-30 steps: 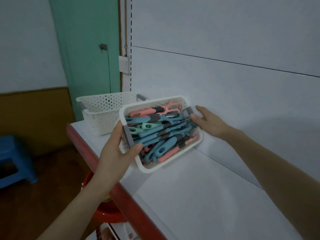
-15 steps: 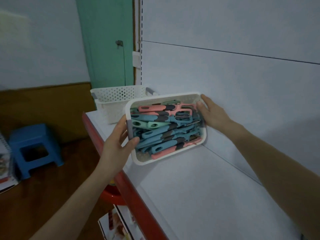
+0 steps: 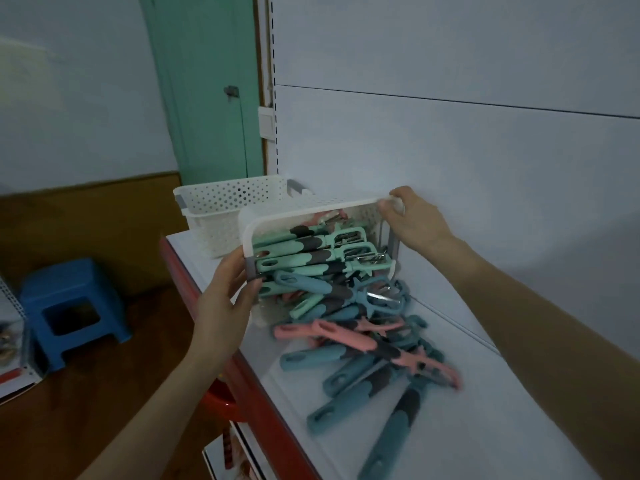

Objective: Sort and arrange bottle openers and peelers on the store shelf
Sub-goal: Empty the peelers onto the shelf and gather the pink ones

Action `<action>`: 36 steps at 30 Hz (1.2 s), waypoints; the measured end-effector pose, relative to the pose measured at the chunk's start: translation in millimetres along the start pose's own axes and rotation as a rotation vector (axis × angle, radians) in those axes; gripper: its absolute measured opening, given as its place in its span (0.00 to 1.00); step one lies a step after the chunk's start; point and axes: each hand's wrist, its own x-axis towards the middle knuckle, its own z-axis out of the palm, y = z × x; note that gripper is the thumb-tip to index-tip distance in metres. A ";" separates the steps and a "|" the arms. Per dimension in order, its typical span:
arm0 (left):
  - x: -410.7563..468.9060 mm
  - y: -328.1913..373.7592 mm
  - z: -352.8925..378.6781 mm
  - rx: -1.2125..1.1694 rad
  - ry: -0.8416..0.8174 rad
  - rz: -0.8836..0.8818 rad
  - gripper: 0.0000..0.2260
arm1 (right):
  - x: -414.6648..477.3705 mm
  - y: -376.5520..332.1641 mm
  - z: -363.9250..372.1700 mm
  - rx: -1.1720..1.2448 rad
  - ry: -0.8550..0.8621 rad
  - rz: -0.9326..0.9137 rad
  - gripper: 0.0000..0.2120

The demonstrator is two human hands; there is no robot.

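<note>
A white perforated basket (image 3: 311,211) is tipped on its side above the white shelf (image 3: 485,427), its open mouth facing me. My left hand (image 3: 225,299) grips its grey left handle. My right hand (image 3: 412,223) grips its top right corner. Mint-green peelers (image 3: 298,252) still lie stacked inside it. Several blue peelers (image 3: 349,393) and pink tools (image 3: 343,337) with dark grey grips spill out of it into a loose pile on the shelf, some blurred by motion.
A second white perforated basket (image 3: 225,206) stands behind, at the shelf's left end. The shelf has a red front edge (image 3: 249,393) and a white back panel (image 3: 485,185). On the wooden floor to the left is a blue stool (image 3: 69,306). A green door (image 3: 207,98) is behind.
The basket was tilted further, from slanted to on its side, and many peelers and tools have slid out onto the shelf. My right hand moved to its top corner.
</note>
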 end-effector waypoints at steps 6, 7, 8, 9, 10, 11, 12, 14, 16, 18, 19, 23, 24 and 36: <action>-3.6 -5.3 -4.9 -0.031 0.026 0.036 0.21 | -5.4 7.8 4.9 0.124 0.071 -0.018 0.19; -4.9 -4.9 -5.7 -0.033 0.031 0.039 0.21 | -6.5 9.1 6.1 0.161 0.088 -0.022 0.17; -5.5 -5.6 -6.6 -0.030 0.037 0.043 0.21 | -7.3 10.6 7.3 0.213 0.110 -0.027 0.15; -5.7 -6.5 -7.4 -0.022 0.040 0.052 0.20 | -8.2 11.9 8.1 0.282 0.132 -0.026 0.11; -5.8 -7.3 -8.0 -0.011 0.046 0.061 0.19 | -9.0 13.2 8.2 0.366 0.150 -0.017 0.08; -5.8 -7.9 -8.4 -0.001 0.051 0.073 0.18 | -9.6 14.2 7.5 0.446 0.159 -0.003 0.06; -6.1 -7.3 -8.1 0.009 0.058 0.084 0.18 | -10.3 15.4 6.5 0.503 0.163 0.011 0.05; -7.3 -4.0 -6.1 0.024 0.084 0.104 0.18 | -13.1 17.7 4.4 0.549 0.171 0.032 0.04; -8.5 1.6 -3.6 0.021 0.124 0.118 0.19 | -16.7 19.0 3.4 0.584 0.186 0.034 0.07; -8.1 4.3 -2.8 0.014 0.150 0.120 0.19 | -20.6 19.5 4.8 0.629 0.197 0.022 0.07; -7.5 4.3 -2.9 0.017 0.157 0.120 0.20 | -22.3 19.7 5.5 0.643 0.199 0.018 0.07; -7.1 3.6 -2.5 0.036 0.165 0.119 0.20 | -26.0 17.7 6.8 0.699 0.220 0.001 0.07; -7.5 3.6 -2.0 0.043 0.164 0.120 0.20 | -26.2 16.2 6.6 0.717 0.231 -0.004 0.07; -5.8 3.8 -0.1 0.133 0.144 0.171 0.17 | -30.4 19.5 2.1 0.758 0.241 -0.062 0.08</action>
